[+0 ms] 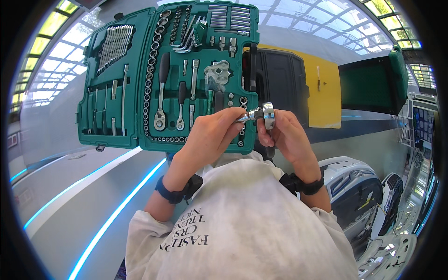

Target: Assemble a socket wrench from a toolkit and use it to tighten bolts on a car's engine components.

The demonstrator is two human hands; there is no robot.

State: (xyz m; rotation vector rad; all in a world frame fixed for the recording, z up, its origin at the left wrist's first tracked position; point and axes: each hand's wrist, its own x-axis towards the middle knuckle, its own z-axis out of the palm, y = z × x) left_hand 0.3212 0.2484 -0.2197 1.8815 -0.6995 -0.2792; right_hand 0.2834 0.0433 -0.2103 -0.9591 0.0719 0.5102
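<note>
My right hand point(293, 135) is closed around a ratchet wrench point(268, 116), whose round chrome head points up between the fingers. Part of a black handle shows below that hand. From the left, my left hand point(210, 133) pinches a short chrome shaft point(243, 119), which meets the ratchet head through a darker collar. Whether the two are fully locked together cannot be seen. Just beyond both hands lies an open green tool case point(173, 72). In it rest a large ratchet point(162, 88), a smaller ratchet point(181, 107) and an extension bar point(194, 79).
Combination wrenches point(115, 46) fill the case's left half. To its right are a black case point(284, 79) on a yellow panel point(323, 88) and a dark green-edged box point(373, 81). White-and-black vehicle parts point(352, 186) stand at lower right; a lit blue strip point(116, 219) runs at left.
</note>
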